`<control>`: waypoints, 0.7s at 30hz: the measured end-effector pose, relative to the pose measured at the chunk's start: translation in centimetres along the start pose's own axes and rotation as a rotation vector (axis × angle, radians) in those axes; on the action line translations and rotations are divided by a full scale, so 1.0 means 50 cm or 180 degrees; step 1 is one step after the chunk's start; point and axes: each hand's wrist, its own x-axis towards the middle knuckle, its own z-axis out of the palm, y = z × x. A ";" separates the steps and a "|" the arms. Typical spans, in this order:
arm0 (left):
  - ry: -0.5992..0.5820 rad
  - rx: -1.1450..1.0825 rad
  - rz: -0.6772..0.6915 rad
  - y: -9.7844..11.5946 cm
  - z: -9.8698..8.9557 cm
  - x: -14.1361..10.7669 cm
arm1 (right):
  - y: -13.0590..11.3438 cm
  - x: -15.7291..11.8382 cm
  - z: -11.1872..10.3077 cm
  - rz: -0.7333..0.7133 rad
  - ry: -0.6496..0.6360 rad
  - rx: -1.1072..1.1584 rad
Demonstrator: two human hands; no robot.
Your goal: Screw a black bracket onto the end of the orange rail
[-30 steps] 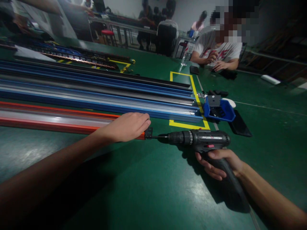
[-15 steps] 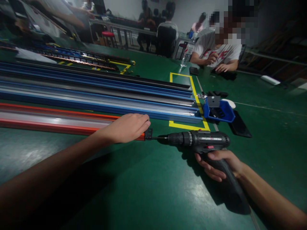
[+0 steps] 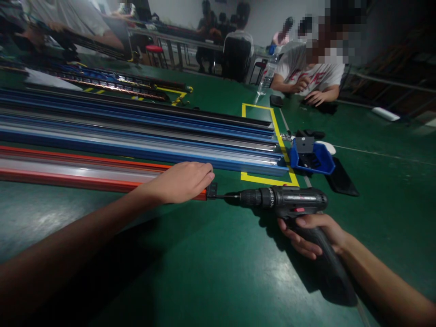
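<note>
My right hand [image 3: 309, 234] is wrapped around the handle of a black cordless drill [image 3: 289, 200], which lies on its side low over the green table. Its long bit [image 3: 225, 196] points left and meets a small black end cap [image 3: 211, 190]. That cap sits at the right end of a long orange-red metal profile [image 3: 85, 172]. Over the profile's end, my left hand [image 3: 187, 181] is closed from above, fingers curled down its far side; the fingertips are partly hidden.
Several blue and black profiles [image 3: 204, 150] lie lengthwise behind the orange one, ending inside a yellow tape outline [image 3: 269, 180]. To their right are a blue parts bin [image 3: 312, 163] and a dark flat slab [image 3: 344, 179]. Across the table, a person [image 3: 308, 72] sits near a plastic bottle [image 3: 266, 77].
Both hands, the drill and the orange profile keep their places apart from a slight view shift. At the upper left, another person's arm and the long dark part there have moved.
</note>
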 end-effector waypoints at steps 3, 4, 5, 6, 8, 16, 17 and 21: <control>0.0016 0.0042 0.0040 -0.002 0.002 -0.001 | 0.000 0.000 -0.001 -0.0009 -0.0014 -0.0017; 0.0021 0.0049 0.0041 -0.002 0.002 -0.001 | 0.001 0.000 -0.002 -0.0007 -0.0021 -0.0010; 0.0031 0.0053 0.0034 -0.002 0.002 -0.001 | 0.001 -0.001 -0.005 -0.0001 -0.0029 0.0001; 0.0037 0.0051 0.0026 -0.002 0.003 -0.001 | 0.002 -0.002 -0.007 -0.0003 -0.0028 0.0014; 0.0039 0.0035 0.0009 0.000 0.003 0.000 | 0.004 -0.004 -0.011 -0.0024 -0.0040 0.0031; 0.0037 0.0001 0.0032 0.001 0.002 -0.001 | 0.003 -0.004 -0.010 0.0016 -0.0025 0.0061; 0.0041 0.0019 0.0052 0.000 0.002 -0.001 | 0.003 -0.004 -0.009 0.0028 -0.0019 0.0074; 0.0046 0.0065 0.0087 -0.003 0.004 -0.003 | 0.003 -0.004 -0.010 0.0026 -0.0019 0.0079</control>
